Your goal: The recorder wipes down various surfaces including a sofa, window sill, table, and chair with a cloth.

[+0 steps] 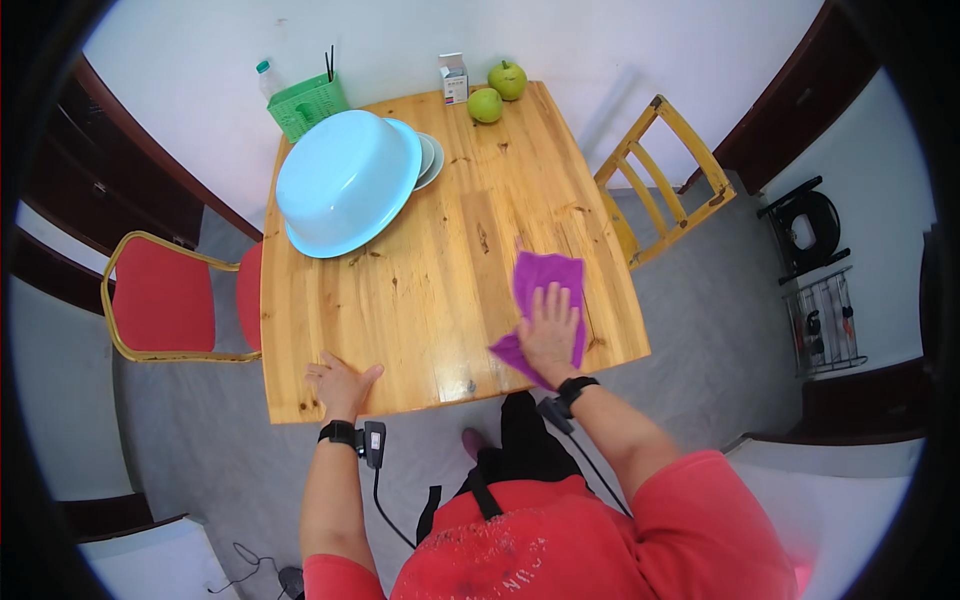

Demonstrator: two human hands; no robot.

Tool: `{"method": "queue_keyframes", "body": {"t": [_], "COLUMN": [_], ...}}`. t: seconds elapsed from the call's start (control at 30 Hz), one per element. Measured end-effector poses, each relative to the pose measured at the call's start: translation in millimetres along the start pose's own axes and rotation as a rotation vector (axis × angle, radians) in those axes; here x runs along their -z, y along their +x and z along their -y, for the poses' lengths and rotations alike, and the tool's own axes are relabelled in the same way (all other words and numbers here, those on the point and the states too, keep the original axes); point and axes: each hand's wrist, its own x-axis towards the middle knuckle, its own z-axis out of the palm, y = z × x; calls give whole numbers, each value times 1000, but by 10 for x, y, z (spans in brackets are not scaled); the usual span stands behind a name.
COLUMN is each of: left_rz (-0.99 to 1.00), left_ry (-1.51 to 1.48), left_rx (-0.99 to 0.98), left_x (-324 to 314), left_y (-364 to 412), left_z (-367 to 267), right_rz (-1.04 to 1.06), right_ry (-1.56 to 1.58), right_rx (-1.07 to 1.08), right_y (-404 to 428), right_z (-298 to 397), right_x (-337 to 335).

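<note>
My right hand (551, 334) presses flat on a purple cloth (546, 268), near the front right edge of a wooden table (427, 300). The cloth spreads out beyond the fingers, with one corner pointing left and part of it at the table edge. At the front left, my left hand (341, 386) rests on the bare wood, fingers and thumb spread. A light blue plastic basin (345, 176) lies tilted, underside up, towards the back left. It partly covers a small stack of pale plates (433, 169).
Along the wall stand a green plastic basket (307, 107) with chopsticks (330, 64), a clear bottle (268, 81), a small box (454, 81) and two green fruits (485, 105). A red-padded chair (161, 296) is at the left, a yellow wooden chair (667, 187) at the right.
</note>
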Motion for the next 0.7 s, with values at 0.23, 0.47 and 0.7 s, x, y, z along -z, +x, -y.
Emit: {"method": "queue_keyframes", "body": {"t": [0.23,0.47,0.7], "left_rz": [23,-188,-353], "left_ry": [18,-136,-52], "left_rx": [-13,-267,-606], "left_x": [-26,-157,-381], "left_y": [25,237,-149], "left_z": [34,307,-928], "right_rz": [146,302,-77], "right_ry": [301,522,343], "right_rx": [339,549,83], "right_y": [-263,-167,572], "right_z": [1545,1751,119], "right_x": [-58,54,-78]}}
